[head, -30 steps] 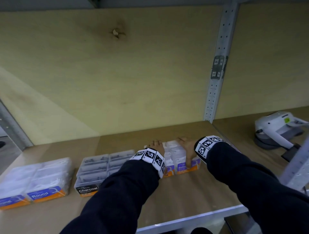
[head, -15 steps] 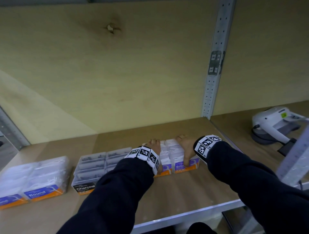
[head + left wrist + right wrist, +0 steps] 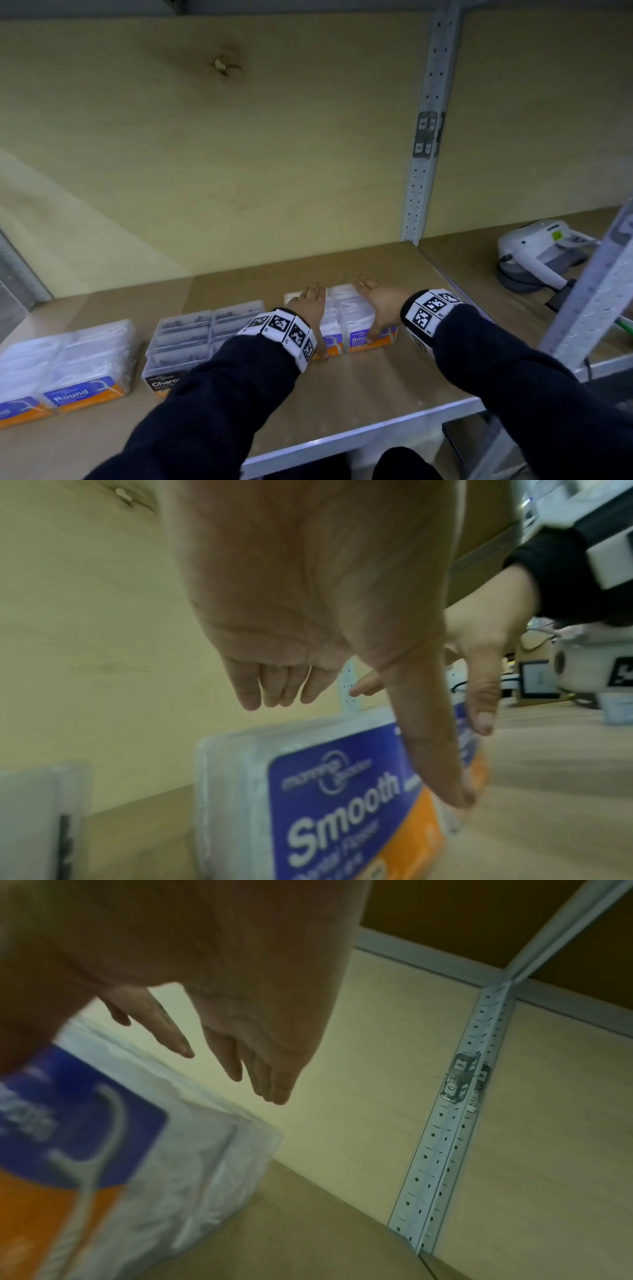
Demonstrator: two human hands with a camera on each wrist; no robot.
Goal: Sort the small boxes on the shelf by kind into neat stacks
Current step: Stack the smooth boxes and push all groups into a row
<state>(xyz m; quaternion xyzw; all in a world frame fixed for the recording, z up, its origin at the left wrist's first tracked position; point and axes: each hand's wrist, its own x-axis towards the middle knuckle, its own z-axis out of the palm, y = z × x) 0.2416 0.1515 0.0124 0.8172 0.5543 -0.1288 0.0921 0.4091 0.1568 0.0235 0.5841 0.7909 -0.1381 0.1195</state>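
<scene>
Two Smooth stacks [image 3: 356,323] side by side on the shelf [image 3: 359,387], long axis running front to back, directly under both hands. Left hand [image 3: 310,305] flat atop the left stack, thumb down its front label; right hand [image 3: 378,305] likewise on the right stack, equally near. Fingers straight, pressing, gripping nothing. Charcoal stack [image 3: 186,337] just left; Round stack [image 3: 73,363] beyond.

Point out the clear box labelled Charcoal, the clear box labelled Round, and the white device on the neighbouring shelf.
Clear Charcoal box [image 3: 178,337]: head view, on its lid.
Clear Round box [image 3: 82,394]: head view, on its blue front label.
White device [image 3: 529,246]: head view, on its rounded body.
</scene>
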